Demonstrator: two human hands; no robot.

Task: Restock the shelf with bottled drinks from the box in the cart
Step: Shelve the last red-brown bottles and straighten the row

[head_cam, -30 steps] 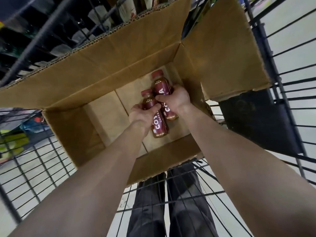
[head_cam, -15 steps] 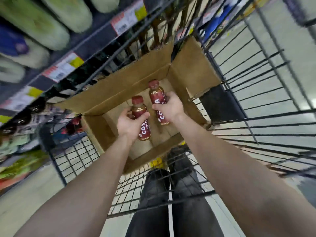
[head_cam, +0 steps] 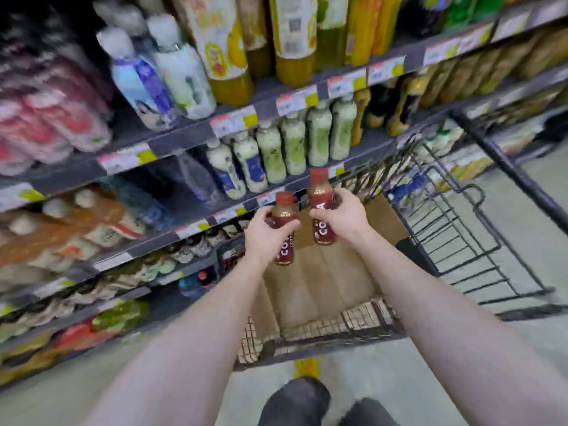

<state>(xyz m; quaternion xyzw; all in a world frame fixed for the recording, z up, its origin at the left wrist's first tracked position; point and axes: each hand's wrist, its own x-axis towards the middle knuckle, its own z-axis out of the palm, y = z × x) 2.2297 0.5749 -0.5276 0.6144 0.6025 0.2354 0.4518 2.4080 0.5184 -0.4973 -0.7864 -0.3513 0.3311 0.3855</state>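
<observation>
White letters "CO" show on the left bottle (head_cam: 285, 252), "CO…A" on the right bottle (head_cam: 322, 233).

Left hand (head_cam: 265, 232), right hand (head_cam: 341, 218), forearms (head_cam: 196, 333) bare; dark grey trousers (head_cam: 296, 401) (only knees in view).

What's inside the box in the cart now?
Only bare cardboard shows inside the box. The left hand with the left bottle and the right hand with the right bottle cover its far end, so anything there is unseen.

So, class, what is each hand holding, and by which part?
The left hand grips one red-capped coffee bottle round its middle; the right hand grips a second bottle round its middle.
</observation>
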